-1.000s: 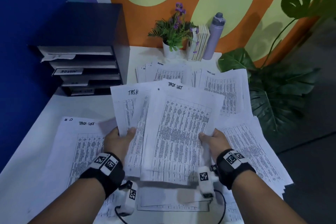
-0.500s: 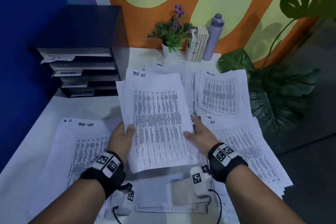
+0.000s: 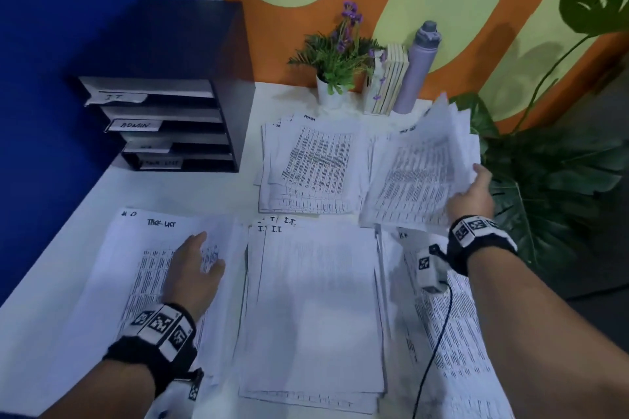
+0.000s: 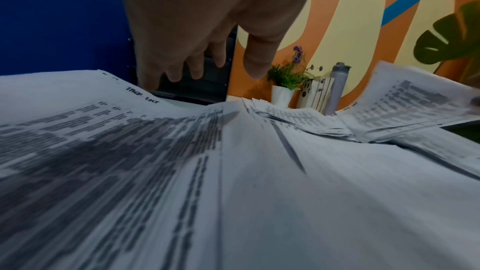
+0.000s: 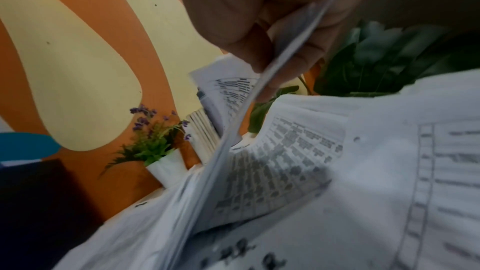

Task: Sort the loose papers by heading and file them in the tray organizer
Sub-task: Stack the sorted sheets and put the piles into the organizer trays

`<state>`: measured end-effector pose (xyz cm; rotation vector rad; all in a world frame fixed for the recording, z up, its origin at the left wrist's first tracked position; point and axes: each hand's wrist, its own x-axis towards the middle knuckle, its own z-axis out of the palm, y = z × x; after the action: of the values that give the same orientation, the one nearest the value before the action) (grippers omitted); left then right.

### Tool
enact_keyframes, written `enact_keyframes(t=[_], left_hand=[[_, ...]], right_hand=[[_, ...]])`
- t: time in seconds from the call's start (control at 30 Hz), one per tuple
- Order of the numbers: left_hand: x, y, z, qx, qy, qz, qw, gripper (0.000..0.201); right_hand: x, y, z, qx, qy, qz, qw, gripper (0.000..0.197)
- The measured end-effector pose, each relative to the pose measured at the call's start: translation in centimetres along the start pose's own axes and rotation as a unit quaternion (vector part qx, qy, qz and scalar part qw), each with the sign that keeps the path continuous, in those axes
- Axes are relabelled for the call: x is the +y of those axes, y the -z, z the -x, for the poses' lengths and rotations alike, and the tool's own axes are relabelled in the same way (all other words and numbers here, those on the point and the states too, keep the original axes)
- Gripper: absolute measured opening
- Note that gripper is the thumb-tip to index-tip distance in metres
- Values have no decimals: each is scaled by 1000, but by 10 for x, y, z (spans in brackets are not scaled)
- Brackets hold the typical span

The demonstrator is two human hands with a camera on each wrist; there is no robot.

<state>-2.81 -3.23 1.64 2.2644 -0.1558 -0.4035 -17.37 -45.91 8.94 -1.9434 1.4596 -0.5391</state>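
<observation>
Right hand point(image 3: 474, 192) pinches a fanned sheaf of white printed sheets point(image 3: 418, 177); left hand point(image 3: 194, 269) lies spread.
Loose grip risks sheets slipping and mixing into neighbouring sorted piles on the white desk point(image 3: 238, 190).

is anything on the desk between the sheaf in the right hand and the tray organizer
Yes, though only low down. The ADMIN pile lies flat on the desk between the sheaf held in the right hand and the tray organizer. Nothing upright stands there, and the organizer's slot fronts show open.

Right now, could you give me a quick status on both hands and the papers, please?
Left hand flat, open on task-list pile. Right hand grips a sheaf of papers, lifted at far right. Tray organizer unobstructed.
</observation>
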Motion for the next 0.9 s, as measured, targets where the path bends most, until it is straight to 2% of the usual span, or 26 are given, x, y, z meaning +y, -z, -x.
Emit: enact_keyframes(t=[0.1, 0.17, 0.27, 0.43, 0.53, 0.6, 0.73, 0.83, 0.9], left_hand=[[-21, 7, 1, -16, 25, -92, 995, 67], [-33, 15, 3, -31, 51, -157, 986, 74], [-49, 28, 8, -44, 99, -230, 967, 82], [-77, 55, 13, -54, 140, -305, 941, 94], [-90, 70, 14, -63, 139, -310, 938, 93], [-98, 75, 15, -79, 127, -296, 943, 92], [-111, 78, 21, -112, 83, -275, 951, 85], [-110, 79, 29, -130, 30, -231, 964, 82], [-107, 79, 32, -135, -8, -167, 977, 79]], right_hand=[[2, 0, -13, 15, 41, 125, 991, 69], [-1, -9, -12, 25, 75, 179, 981, 65], [-11, -34, 9, -16, 142, 129, 981, 46], [-29, -91, 98, -178, 208, 48, 961, 25], [-35, -125, 159, -290, 195, 26, 937, 21], [-36, -139, 196, -364, 158, 6, 918, 25], [-45, -153, 258, -469, 85, 4, 879, 49], [-50, -158, 284, -504, 70, 32, 860, 53], [-52, -159, 290, -483, 66, 21, 873, 41]])
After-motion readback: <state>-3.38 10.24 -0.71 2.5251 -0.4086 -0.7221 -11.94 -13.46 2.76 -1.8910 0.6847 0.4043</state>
